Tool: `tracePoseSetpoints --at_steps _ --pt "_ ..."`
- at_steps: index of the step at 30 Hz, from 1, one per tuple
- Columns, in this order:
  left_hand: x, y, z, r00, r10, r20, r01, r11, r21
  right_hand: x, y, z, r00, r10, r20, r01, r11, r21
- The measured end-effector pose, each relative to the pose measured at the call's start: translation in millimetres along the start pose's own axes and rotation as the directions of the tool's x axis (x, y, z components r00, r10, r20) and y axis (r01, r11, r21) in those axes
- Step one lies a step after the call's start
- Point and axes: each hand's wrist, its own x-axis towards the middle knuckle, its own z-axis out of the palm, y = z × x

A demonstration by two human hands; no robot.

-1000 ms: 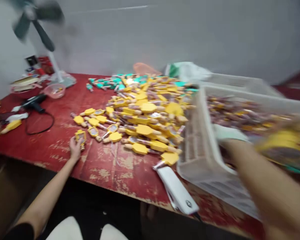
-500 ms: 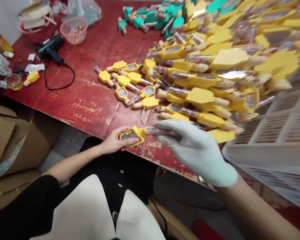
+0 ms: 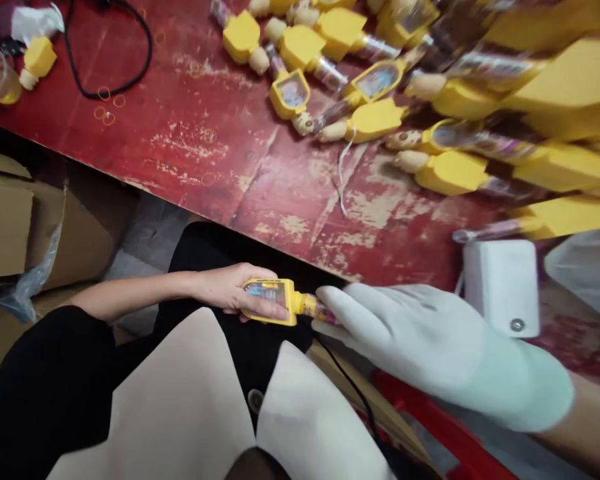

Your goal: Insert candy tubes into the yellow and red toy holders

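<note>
My bare left hand (image 3: 230, 291) is closed around the yellow case of a toy with a candy-filled tube (image 3: 270, 300), its thumb across the clear window. The case lies sideways, its window facing up. From its right end runs a short patterned tube, and my gloved right hand (image 3: 380, 320) has its fingers wrapped around that tube. The tube's far end is hidden under the glove. Both hands hold the toy over my lap, just off the table's front edge.
Many similar yellow toys (image 3: 375, 120) lie heaped on the worn red table (image 3: 190, 140). A white box-shaped thing (image 3: 503, 287) stands beside my right wrist. Small rubber bands (image 3: 105, 115) and a black cable (image 3: 147, 53) lie at the left. Cardboard boxes (image 3: 10, 227) stand below.
My view has tipped down and closer. Both hands, still on the toy, have moved from over the table's edge to over my lap, and the toy's window now faces up.
</note>
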Motion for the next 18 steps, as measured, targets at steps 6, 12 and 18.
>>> tracePoseSetpoints --at_steps 6,12,18 --pt "-1.2 -33.5 22.1 0.988 -0.116 0.102 0.127 0.986 -0.106 -30.6 -27.2 17.6 0.968 -0.227 0.105 0.217 0.971 0.1" --pt "2.0 -37.4 24.4 0.995 -0.092 0.029 0.091 0.995 0.044 -35.5 -37.6 25.7 0.985 -0.108 0.131 0.097 0.991 0.087" --pt "3.4 -28.1 24.4 0.999 -0.045 -0.026 0.05 0.972 0.228 -30.7 -27.8 25.4 0.981 -0.096 0.17 0.065 0.981 0.182"
